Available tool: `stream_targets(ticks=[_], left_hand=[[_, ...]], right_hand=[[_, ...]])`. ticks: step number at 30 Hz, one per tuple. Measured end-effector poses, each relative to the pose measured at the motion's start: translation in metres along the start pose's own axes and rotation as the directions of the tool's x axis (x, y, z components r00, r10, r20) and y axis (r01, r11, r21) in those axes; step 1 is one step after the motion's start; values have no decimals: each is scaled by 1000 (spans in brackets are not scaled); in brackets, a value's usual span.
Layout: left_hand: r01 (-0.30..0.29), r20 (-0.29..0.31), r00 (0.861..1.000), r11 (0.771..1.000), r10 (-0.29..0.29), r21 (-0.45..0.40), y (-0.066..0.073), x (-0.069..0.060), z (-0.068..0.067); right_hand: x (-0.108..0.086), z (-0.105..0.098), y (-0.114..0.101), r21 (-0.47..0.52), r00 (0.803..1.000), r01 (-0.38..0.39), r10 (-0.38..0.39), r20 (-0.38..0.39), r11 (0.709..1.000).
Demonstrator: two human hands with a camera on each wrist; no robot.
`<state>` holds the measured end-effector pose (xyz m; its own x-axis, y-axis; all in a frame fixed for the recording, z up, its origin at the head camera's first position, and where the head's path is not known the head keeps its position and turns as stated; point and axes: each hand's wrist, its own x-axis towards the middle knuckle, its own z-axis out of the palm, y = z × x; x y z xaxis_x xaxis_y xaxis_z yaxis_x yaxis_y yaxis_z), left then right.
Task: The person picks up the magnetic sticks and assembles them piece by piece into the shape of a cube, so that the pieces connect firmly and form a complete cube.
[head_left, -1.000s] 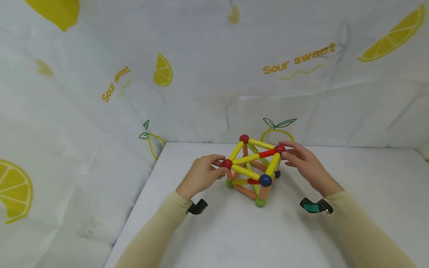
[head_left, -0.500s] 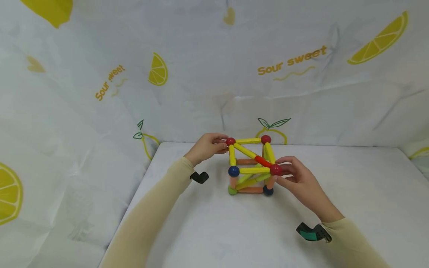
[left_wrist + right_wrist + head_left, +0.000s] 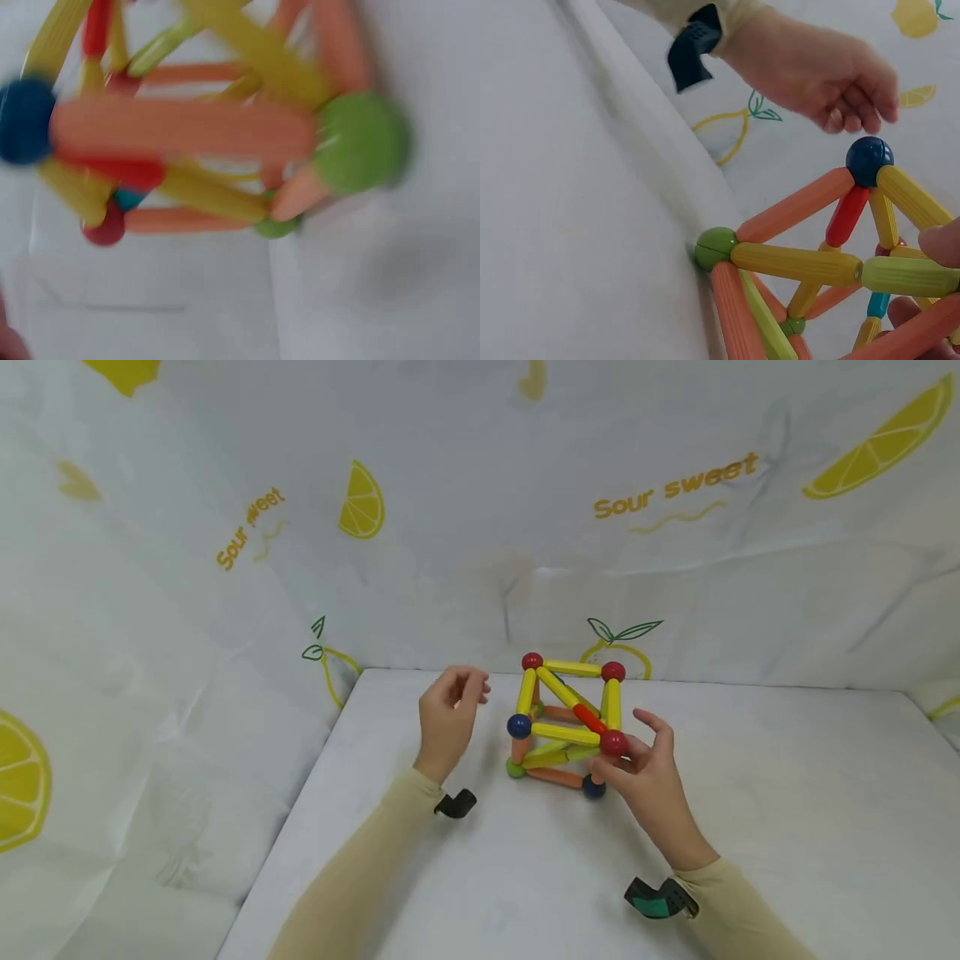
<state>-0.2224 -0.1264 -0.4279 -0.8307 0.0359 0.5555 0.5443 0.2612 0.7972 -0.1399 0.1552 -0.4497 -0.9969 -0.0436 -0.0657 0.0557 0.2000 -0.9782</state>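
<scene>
A cube-like frame of magnetic sticks and balls (image 3: 566, 732) stands on the white table. Yellow sticks with a partly red diagonal form its top; orange sticks make the uprights and base. My right hand (image 3: 651, 789) pinches its near right top corner at a red ball (image 3: 613, 743). In the right wrist view, those fingertips (image 3: 941, 244) show at the right edge. Left of the frame, apart from it, my left hand (image 3: 446, 727) is raised with fingers loosely bent, holding nothing. The left wrist view is blurred, with a green ball (image 3: 360, 142) and an orange stick close up.
The white tabletop (image 3: 525, 877) ends at the back against a hanging white cloth (image 3: 450, 593) printed with lemons and lettering. Black straps (image 3: 456, 803) sit at both wrists, below the beige sleeves.
The stick frame has turned on the table, bringing a red ball to the near right corner. My left hand has let go of the far left ball and drawn back; the right still holds on.
</scene>
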Motion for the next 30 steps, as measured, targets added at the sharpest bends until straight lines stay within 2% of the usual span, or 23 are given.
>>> stream_targets(ticks=[1,2,3,4,5,6,7,8,9,11,12,13,14,16,18,22,27,30], left_hand=[[-79,-21,997,996,79,30,1,-12,0],[-133,-9,991,990,134,57,2,-22,0],[-158,30,987,985,156,67,3,-30,0],[-154,85,985,985,147,82,3,-36,0],[-110,146,985,989,95,95,1,-41,1],[-37,208,978,994,14,108,-1,-44,0],[44,266,961,991,-77,129,-4,-47,0],[119,317,934,979,-167,163,-7,-48,0],[188,360,899,962,-249,196,-10,-50,-1],[280,416,834,927,-364,249,-17,-53,-1],[305,431,811,915,-395,265,-20,-54,-1],[316,442,797,909,-411,273,-22,-55,0],[328,445,789,904,-423,275,-25,-56,2],[354,439,782,895,-443,273,-27,-57,5],[377,426,780,887,-459,265,-29,-58,8],[424,415,767,872,-489,245,-31,-60,8],[429,421,768,876,-482,221,-33,-59,5],[414,414,770,874,-485,253,-34,-60,2]], right_hand=[[1,1,0,2,1000,-31,31,-2,1000],[2,2,0,-6,999,-51,51,-5,999],[2,2,0,-24,998,-65,64,-8,998],[3,1,0,-48,997,-72,72,-11,996],[4,0,0,-70,997,-80,79,-11,994],[4,0,0,-91,996,-86,85,-12,992],[5,0,0,-102,996,-92,92,-7,991],[5,1,1,-108,995,-98,99,1,989],[5,2,1,-116,994,-103,105,9,988],[6,4,2,-131,994,-108,111,17,985],[6,6,3,-139,994,-105,108,16,985],[7,7,3,-148,995,-99,102,14,984],[7,8,2,-160,995,-93,95,8,983],[7,10,2,-181,996,-84,85,-6,980],[7,11,2,-192,997,-83,82,-13,978],[7,13,2,-192,997,-78,76,-16,978],[9,16,0,-199,998,-64,64,-8,978],[10,18,-1,-215,997,-68,71,7,974]])
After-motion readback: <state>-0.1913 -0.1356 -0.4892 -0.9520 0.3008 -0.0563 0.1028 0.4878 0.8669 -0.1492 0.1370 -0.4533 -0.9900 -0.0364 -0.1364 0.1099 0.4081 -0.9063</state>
